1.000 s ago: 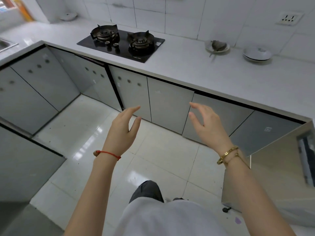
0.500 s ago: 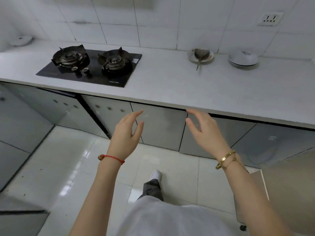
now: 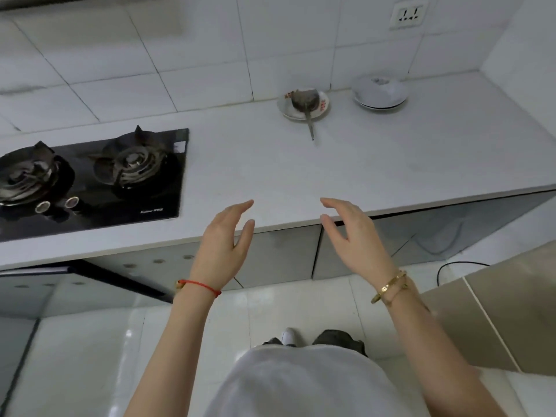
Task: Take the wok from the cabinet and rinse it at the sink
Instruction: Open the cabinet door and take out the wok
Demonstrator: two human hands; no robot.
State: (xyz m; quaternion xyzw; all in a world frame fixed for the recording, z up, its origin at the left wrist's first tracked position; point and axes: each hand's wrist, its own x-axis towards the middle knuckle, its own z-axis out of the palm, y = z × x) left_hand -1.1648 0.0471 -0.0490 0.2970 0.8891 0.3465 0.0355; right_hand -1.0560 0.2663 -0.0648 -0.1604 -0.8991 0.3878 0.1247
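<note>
I see both arms stretched forward, palms facing each other. The left hand has straight, relaxed fingers and holds nothing; a red string bracelet circles its wrist. The right hand is likewise released, fingers gently bent, thumb apart, grasping nothing; gold bangles sit on that wrist. Both hands hover over the front edge of the white surface, touching neither it nor each other.

The wok I cannot find anywhere in view. Below the hands run the grey cabinet doors, and the ones directly under the fingers look closed; further left of the left hand a dark door edge juts out at an angle.

Left of the left hand lies a black two-burner hob, with small white lettering near its front corner that is too blurred for me to read. Beyond the right hand, near the wall, a plate with a dark utensil rests, and to its right a stack of white dishes. A wall socket is above those
</note>
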